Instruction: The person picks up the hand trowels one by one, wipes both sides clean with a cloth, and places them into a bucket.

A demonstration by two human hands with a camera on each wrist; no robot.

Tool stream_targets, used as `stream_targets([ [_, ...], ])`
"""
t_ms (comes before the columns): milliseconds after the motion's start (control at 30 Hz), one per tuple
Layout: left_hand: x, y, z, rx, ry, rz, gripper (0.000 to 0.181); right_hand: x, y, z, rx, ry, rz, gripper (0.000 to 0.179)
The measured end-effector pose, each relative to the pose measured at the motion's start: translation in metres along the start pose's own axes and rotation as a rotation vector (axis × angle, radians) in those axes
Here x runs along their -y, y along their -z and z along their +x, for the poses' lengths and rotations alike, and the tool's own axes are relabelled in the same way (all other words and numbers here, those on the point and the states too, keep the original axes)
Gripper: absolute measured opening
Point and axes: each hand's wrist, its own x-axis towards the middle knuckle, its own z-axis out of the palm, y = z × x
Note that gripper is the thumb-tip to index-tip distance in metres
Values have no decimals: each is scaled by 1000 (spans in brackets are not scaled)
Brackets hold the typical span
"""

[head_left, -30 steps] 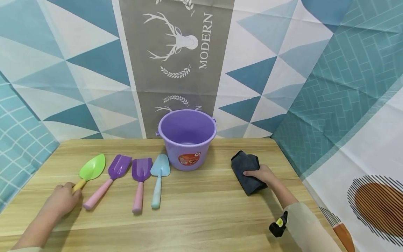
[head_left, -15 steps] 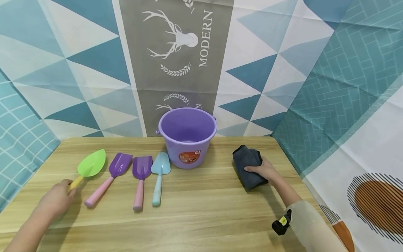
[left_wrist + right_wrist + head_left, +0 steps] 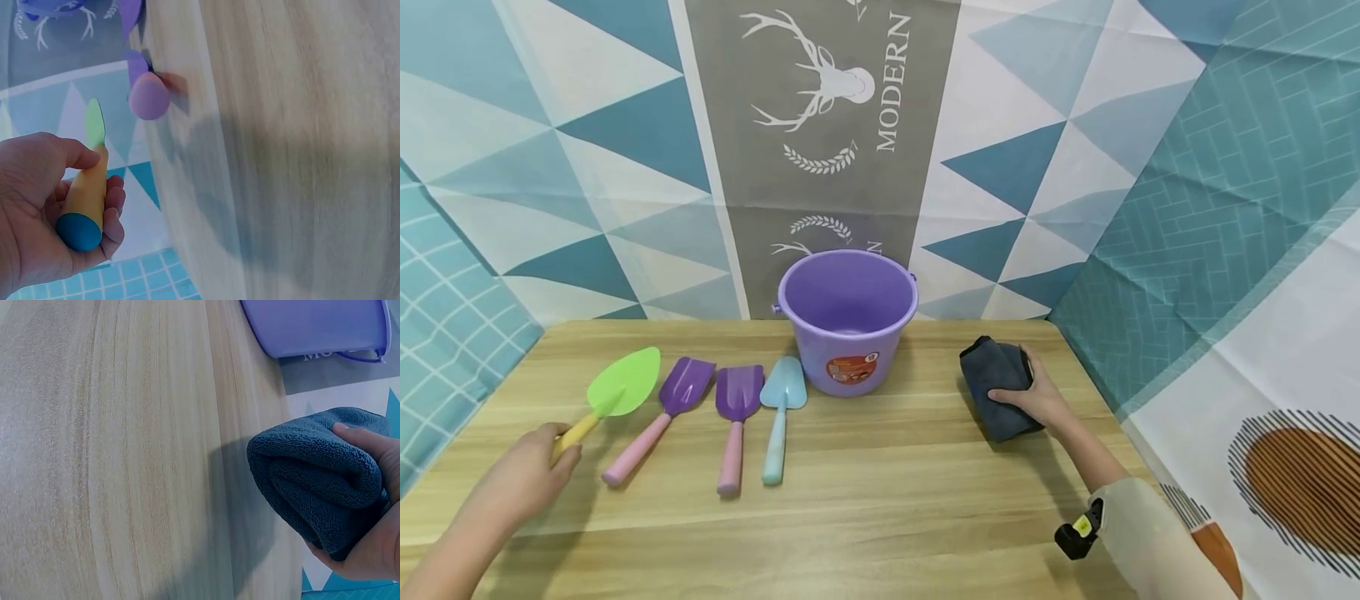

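My left hand [image 3: 523, 471] grips the yellow handle of a trowel with a lime-green blade [image 3: 625, 383]. In the left wrist view the fingers curl round that handle [image 3: 87, 194], and its blue end cap faces the camera. At the right, my right hand [image 3: 1041, 396] holds a folded dark grey-blue towel [image 3: 996, 383], thumb on top. The right wrist view shows the thick folded towel [image 3: 312, 475] over the table, its shadow on the wood.
Two purple shovels [image 3: 687, 385] [image 3: 740, 392] with pink handles lie left of centre. Beside them lies a light blue trowel [image 3: 784, 383]. A purple bucket [image 3: 850, 354] stands at the back of the wooden table [image 3: 865, 517], against a patterned cloth backdrop [image 3: 820, 192].
The left hand has lifted the green trowel off the table, drawing it slightly back and left. The right hand has raised the towel a little.
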Motion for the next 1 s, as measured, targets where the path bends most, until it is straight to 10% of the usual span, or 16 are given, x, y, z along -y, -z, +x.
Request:
stream_targets([
  [1000,-65,6,-10,19,-55,51,43,22,9,-11,-14,-42,49,114],
])
